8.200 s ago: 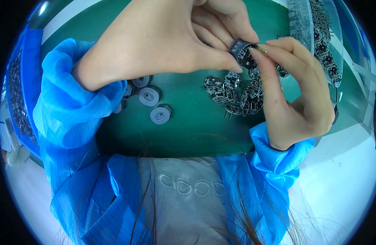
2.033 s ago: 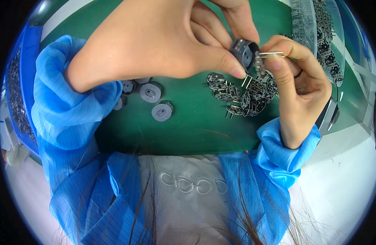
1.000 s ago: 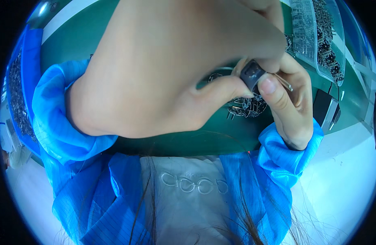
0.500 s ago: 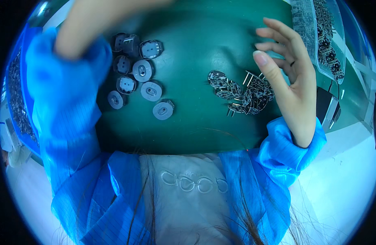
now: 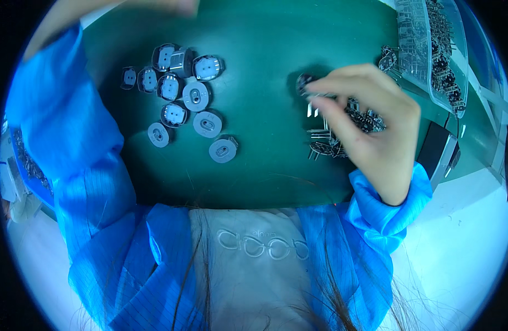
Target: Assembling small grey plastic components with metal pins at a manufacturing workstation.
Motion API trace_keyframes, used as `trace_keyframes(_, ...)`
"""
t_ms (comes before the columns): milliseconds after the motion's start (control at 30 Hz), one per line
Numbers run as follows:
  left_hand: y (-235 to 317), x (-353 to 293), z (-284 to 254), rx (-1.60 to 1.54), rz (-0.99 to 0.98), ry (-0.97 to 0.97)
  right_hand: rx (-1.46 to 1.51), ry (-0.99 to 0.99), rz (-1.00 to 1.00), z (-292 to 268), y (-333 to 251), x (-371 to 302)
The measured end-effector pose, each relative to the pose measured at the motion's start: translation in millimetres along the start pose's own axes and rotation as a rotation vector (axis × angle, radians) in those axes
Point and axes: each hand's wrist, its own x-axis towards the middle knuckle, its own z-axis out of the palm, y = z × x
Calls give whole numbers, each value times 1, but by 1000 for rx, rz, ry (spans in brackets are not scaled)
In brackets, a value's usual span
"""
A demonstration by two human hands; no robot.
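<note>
While my right hand [image 5: 375, 129] curls over the heap of small dark pinned components [image 5: 347, 129] on the green table [image 5: 265, 71], I see its fingertips [image 5: 320, 91] pinched together around one dark round piece [image 5: 304, 81] at the heap's left edge. That piece sits just off the mat, held between thumb and forefinger, with loose metal pins lying just below it. My left hand [image 5: 171, 5] is at the very top rim, mostly cut off, so I cannot tell whether it is open or closed. Below it, well apart from the right hand, lies a cluster of grey round caps [image 5: 182, 105]. A clear tray of parts [image 5: 436, 49] stands to the upper right.
</note>
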Motion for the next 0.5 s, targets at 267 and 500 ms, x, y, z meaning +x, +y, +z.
trace_keyframes(267,27,6,11,-536,63,-789,181,59,85,-9,1,2)
trace_keyframes(500,57,29,17,-476,-93,-674,486,95,391,-7,-12,2)
